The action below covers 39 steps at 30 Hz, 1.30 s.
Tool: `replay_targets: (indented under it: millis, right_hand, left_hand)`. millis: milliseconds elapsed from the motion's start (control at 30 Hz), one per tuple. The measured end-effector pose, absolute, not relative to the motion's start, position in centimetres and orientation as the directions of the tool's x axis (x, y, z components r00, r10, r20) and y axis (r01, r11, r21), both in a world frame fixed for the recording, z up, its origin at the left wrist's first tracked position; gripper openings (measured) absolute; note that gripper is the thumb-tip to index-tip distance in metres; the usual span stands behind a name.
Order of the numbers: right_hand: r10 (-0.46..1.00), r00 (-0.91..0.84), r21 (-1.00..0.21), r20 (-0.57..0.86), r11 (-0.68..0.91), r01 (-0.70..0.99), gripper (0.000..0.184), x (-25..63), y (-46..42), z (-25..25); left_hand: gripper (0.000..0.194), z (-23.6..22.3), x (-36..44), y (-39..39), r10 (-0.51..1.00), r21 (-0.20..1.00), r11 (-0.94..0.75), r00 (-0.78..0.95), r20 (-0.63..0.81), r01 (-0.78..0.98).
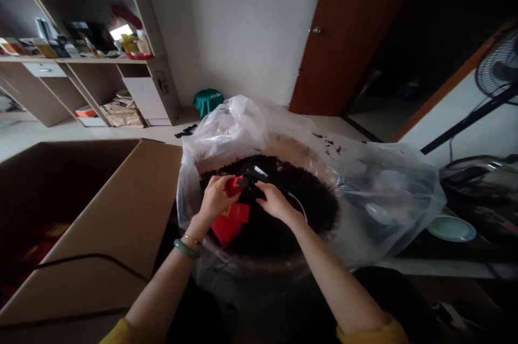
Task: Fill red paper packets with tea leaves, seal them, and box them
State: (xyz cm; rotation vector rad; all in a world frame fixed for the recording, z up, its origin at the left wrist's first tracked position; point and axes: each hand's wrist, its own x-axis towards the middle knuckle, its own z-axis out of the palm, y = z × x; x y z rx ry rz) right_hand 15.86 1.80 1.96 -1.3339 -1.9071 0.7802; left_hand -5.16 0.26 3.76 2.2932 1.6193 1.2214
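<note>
My left hand (216,195), with a gold bracelet and a green bangle at the wrist, is closed round a small red packet (233,186). Dark material shows at the packet's right end. Just to the right is my right hand (277,202), its fingers stretched toward the packet and the thumb apart from them. Both hands are over a wide round container lined with clear plastic (243,117) and filled with dark, dry, leaf-like bits (279,241). More red packets (226,228) lie on the bits below my left hand. A black device with a white label (261,172) lies behind my right hand.
A white cord (299,204) runs over the dark bits. At left stands an open cardboard box (121,209) with red packets (44,241) inside. A pale dish (451,228) and a fan (499,66) are at right. Shelves (84,58) and a brown door (343,36) stand behind.
</note>
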Motion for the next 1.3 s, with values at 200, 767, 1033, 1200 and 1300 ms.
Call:
replay_targets:
  millis: [200, 767, 1033, 1200, 1300]
  right_hand:
    - [0.916, -0.343, -0.199, -0.208, 0.304, 0.932, 0.097, 13.9, 2.5, 4.7]
    - [0.911, -0.396, -0.363, -0.113, 0.333, 0.87, 0.044, 14.3, 3.7, 5.8]
    - [0.905, -0.417, -0.745, 0.088, 0.338, 0.575, 0.036, 16.0, 5.9, 12.6]
    - [0.865, -0.498, -0.692, 0.064, 0.398, 0.603, 0.035, 14.6, 5.9, 15.8]
    - [0.855, -0.515, -0.644, 0.064, 0.429, 0.633, 0.033, 14.0, 6.0, 16.1]
  left_hand:
    - [0.042, 3.7, -5.4, 0.7, 0.842, 0.562, -0.417, 0.072, 0.534, 0.714]
    - [0.04, 3.5, -5.1, 1.6, 0.856, 0.607, -0.399, 0.042, 0.515, 0.688]
    - [0.048, 2.9, -3.9, 2.8, 0.851, 0.625, -0.38, -0.007, 0.525, 0.682]
    - [0.052, 3.0, -2.7, 3.2, 0.843, 0.65, -0.37, -0.054, 0.535, 0.664]
    - [0.055, 2.8, -2.3, 3.5, 0.838, 0.668, -0.35, -0.099, 0.536, 0.657]
